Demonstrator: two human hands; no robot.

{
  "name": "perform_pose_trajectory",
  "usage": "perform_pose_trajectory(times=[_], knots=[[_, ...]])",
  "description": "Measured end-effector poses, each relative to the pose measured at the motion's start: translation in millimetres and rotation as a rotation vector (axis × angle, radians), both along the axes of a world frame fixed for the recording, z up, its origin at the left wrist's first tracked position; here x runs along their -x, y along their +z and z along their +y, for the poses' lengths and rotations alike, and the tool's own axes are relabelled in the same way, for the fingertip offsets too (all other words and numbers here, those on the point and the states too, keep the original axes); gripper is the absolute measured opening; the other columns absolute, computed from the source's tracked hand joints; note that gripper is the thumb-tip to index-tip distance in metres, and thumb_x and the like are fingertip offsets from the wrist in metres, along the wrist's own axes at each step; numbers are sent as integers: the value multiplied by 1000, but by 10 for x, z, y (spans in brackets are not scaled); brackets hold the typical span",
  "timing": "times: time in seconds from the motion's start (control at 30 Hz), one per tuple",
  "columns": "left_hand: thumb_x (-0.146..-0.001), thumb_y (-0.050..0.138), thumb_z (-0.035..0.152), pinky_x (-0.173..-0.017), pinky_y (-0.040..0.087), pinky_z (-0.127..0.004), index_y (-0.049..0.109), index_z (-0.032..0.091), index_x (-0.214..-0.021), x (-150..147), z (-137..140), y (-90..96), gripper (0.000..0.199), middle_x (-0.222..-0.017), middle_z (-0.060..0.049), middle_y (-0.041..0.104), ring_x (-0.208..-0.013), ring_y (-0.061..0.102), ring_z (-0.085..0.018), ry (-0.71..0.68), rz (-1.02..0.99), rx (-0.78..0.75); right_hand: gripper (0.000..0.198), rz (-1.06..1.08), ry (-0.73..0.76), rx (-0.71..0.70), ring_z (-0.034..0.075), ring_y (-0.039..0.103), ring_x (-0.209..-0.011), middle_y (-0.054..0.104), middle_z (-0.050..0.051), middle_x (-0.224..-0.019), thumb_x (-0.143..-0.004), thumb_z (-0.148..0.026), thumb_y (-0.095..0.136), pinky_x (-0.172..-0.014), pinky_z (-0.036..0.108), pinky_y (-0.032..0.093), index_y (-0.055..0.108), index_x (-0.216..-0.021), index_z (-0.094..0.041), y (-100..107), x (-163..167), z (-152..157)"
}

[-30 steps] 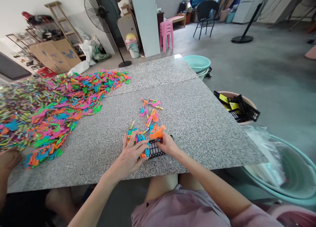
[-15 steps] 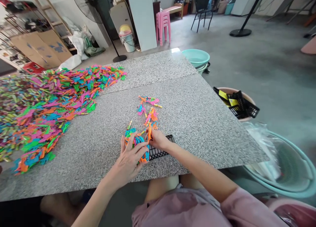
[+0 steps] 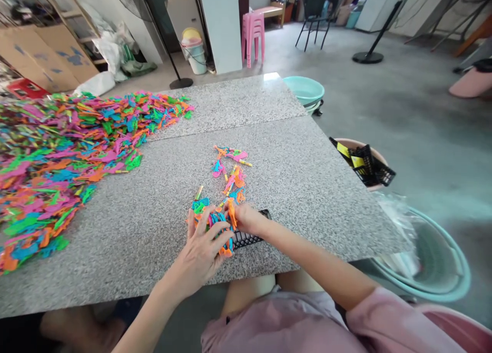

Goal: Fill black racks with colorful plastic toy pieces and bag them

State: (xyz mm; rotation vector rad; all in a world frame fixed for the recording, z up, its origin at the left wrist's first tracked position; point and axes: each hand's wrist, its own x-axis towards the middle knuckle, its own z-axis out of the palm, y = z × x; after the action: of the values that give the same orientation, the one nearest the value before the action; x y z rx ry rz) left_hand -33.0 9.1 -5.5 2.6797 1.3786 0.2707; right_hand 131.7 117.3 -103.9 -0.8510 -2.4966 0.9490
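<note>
Head view: the right hand (image 3: 249,219) has moved left since a second ago, bringing an orange plastic piece (image 3: 231,212) from over the black basket (image 3: 243,239) to the row of colourful pieces (image 3: 219,218) at the basket's left end. Its fingers pinch that piece on edge; the left hand (image 3: 202,248) curls its fingers around the row on the tabletop (image 3: 292,189). Seemingly, the piece is being lined up with the others.

Workshop; heaped plastic pieces (image 3: 96,138); concrete floor (image 3: 346,104)
</note>
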Motion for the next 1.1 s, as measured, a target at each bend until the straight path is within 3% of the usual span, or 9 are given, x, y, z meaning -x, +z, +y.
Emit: perform_pose_trajectory(times=[0.1,0.3,0.5,0.63,0.7,0.77,0.87,0.97,1.1], knots=[[-90,51,16,-114,-9,-70,63,29,-116,-5,13,8,31,-119,-3,62,-144,20,-34,1,-5,-1,45,-99,9,-42,20,66,-73,68,4,-80,-83,-13,59,-65,27,47,46,-127,-14,110,25,-57],[-90,52,15,-116,-6,-67,61,30,-120,10,3,-22,35,-120,-3,62,-145,15,-34,8,-1,-14,38,-218,-59,-48,22,67,-76,70,10,-84,-89,-19,55,-65,27,45,47,-125,-10,231,59,-159],[-93,56,29,-115,-5,-68,63,30,-119,-6,1,-104,27,-119,-4,64,-142,24,-36,46,-21,-59,32,-212,-195,13,23,67,-79,71,10,-86,-93,-23,51,-69,29,47,53,-123,-13,149,133,-232],[-94,54,29,-115,0,-69,59,30,-129,-31,23,-72,35,-143,-7,50,-143,24,-36,26,24,-109,27,-91,-251,8,21,66,-89,70,8,-94,-92,-19,52,-78,28,48,58,-119,-18,46,167,-304],[-95,54,28,-114,-1,-70,58,29,-129,-41,38,-29,35,-148,-6,46,-143,26,-36,-23,66,-90,27,-67,-216,-8,20,64,-92,70,7,-98,-91,-17,54,-80,28,49,60,-116,-20,24,163,-278],[-94,54,31,-114,-3,-71,60,27,-124,-50,46,7,31,-145,-5,51,-142,30,-35,-41,101,-63,27,-87,-132,-58,21,63,-96,69,7,-99,-87,-15,58,-83,29,49,62,-114,-19,35,139,-187],[-94,55,38,-114,-1,-72,62,24,-117,-63,37,23,28,-138,-6,57,-140,32,-36,10,122,-51,34,-150,-77,-209,24,59,-109,67,11,-116,-86,-8,57,-90,36,49,62,-119,-17,73,45,31],[-93,56,39,-113,5,-73,63,25,-113,-64,19,-2,26,-137,-7,57,-141,31,-37,50,115,-51,39,-206,-9,-323,27,52,-122,58,12,-135,-91,-8,48,-98,42,46,59,-127,-18,59,-177,256],[-91,58,37,-113,10,-73,63,26,-110,-56,23,-51,22,-138,-6,56,-140,33,-36,77,60,-41,45,-210,77,-333,23,48,-131,62,10,-131,-81,3,49,-111,40,37,65,-119,-15,4,-620,457]])
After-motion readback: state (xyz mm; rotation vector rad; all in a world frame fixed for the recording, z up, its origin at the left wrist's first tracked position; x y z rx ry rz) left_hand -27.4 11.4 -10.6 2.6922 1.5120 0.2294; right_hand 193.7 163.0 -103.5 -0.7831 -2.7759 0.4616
